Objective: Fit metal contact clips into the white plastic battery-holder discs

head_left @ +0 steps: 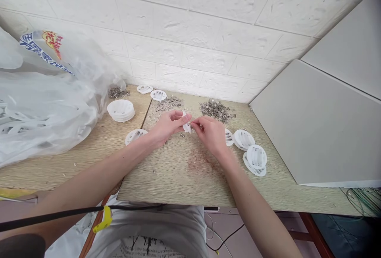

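My left hand [171,124] grips a white plastic battery holder [186,123], tilted up on its edge above the middle of the table. Pinched together at that holder's right side are the fingertips of my right hand [210,131]; whatever small part they hold is too small to make out. Behind my hands lie a pile of dark metal clips [216,109] and a thinner spread of small silvery metal pieces [170,103]. Beside my right wrist rest several round white holders [256,156], some overlapping. Another round holder [135,135] lies partly behind my left forearm.
A stack of white discs [120,110] stands left of the table seam, near a small metal heap [118,93]. A large clear plastic bag [53,103] fills the left side. Grey panels [318,127] stand on the right, with thin green wires [364,200] at the edge.
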Demonstrator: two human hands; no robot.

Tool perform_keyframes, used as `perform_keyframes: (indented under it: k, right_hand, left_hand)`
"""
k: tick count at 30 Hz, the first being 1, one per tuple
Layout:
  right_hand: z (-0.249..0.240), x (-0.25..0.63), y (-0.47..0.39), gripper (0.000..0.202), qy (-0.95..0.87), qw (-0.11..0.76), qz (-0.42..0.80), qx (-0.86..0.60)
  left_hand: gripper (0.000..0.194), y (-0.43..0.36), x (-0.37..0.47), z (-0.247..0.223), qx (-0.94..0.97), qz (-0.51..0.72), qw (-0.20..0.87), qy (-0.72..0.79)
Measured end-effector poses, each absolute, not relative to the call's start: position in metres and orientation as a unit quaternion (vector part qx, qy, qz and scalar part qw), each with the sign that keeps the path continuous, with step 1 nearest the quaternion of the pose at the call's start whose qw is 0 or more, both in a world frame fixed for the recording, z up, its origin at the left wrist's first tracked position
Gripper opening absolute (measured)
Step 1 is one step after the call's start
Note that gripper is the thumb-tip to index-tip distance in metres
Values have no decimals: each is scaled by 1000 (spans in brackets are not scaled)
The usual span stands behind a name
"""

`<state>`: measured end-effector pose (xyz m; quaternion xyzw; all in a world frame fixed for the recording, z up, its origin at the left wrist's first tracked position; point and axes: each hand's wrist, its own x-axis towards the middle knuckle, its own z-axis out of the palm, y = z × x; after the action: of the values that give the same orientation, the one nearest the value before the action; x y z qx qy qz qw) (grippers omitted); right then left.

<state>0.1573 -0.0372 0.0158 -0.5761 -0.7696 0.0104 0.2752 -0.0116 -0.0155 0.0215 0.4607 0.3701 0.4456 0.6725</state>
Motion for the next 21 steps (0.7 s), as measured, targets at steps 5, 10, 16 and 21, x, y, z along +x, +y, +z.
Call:
perform_keyframes:
  k: [5, 10, 16, 21]
  right_hand:
    - [16, 153, -40, 23, -777, 253, -3, -577]
    - [17, 154, -39, 27, -781, 244, 8, -575]
    - [36, 160, -47, 21, -704, 376, 183, -574]
    - [73, 151, -106, 25, -552, 446, 496, -501]
  left_hand:
    - [51, -16, -12, 20, 471, 431, 660, 395]
    - [48, -17, -11, 22, 503, 412, 644, 403]
    - [46, -16, -15, 27, 547, 425, 629, 353]
    - [44, -15, -16, 21, 558, 430, 587, 399]
